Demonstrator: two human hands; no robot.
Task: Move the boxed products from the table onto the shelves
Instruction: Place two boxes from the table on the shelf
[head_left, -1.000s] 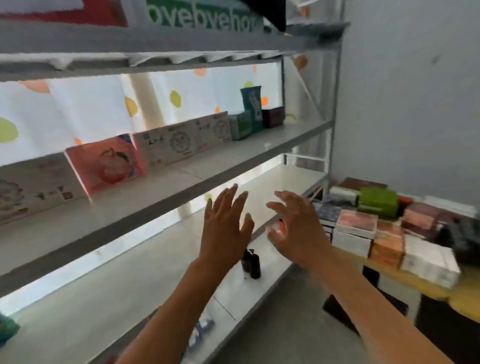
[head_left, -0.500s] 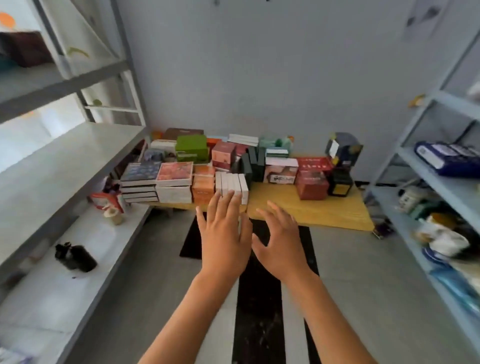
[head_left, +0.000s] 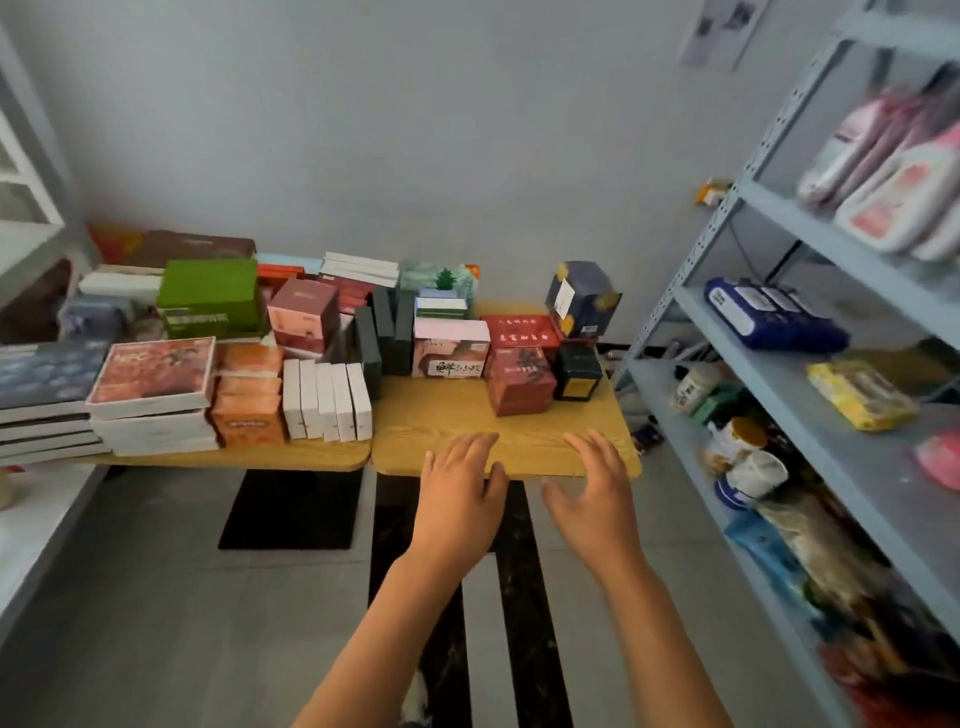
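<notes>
Many boxed products crowd a wooden table (head_left: 524, 441) ahead. Among them are a green box (head_left: 208, 296), a flat red-topped box (head_left: 156, 371) on white ones, orange boxes (head_left: 249, 405), a row of white boxes (head_left: 327, 400), a dark red box (head_left: 517, 382) and a navy box (head_left: 582, 299). My left hand (head_left: 457, 493) and my right hand (head_left: 592, 493) reach forward side by side over the table's near edge. Both have fingers spread and hold nothing.
A grey shelf unit (head_left: 810, 332) on the right carries wipes packs, jars and bags. A white shelf (head_left: 31, 514) runs along the left edge. Black table bases (head_left: 291, 509) stand on the grey floor under the table.
The view has swung from the left shelves round to the table. Both empty hands have come closer to the table's front edge, and the right shelf unit now shows.
</notes>
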